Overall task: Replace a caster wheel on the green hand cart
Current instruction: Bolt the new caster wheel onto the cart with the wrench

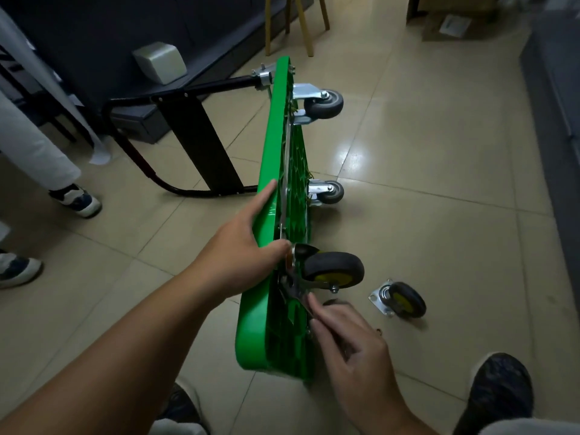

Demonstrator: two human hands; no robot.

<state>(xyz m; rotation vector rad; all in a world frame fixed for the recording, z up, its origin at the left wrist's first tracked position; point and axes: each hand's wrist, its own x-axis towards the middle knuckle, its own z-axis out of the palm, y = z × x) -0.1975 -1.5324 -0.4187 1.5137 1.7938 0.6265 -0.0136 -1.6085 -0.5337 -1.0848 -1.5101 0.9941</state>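
Caster (334, 269) seems mounted on cart (251, 324), bolting likely unfinished; left hand (244, 246) steadies it, fingers flat; right hand (354, 343) pinches wrench (296, 291); spare (405, 299) beside cart

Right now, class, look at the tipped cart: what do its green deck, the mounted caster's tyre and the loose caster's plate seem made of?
Green deck: moulded plastic, glossy, ribbed underneath. Mounted caster's tyre: probably rubber, matt black round a yellow hub. Loose caster's plate: likely plated steel, shiny silver.
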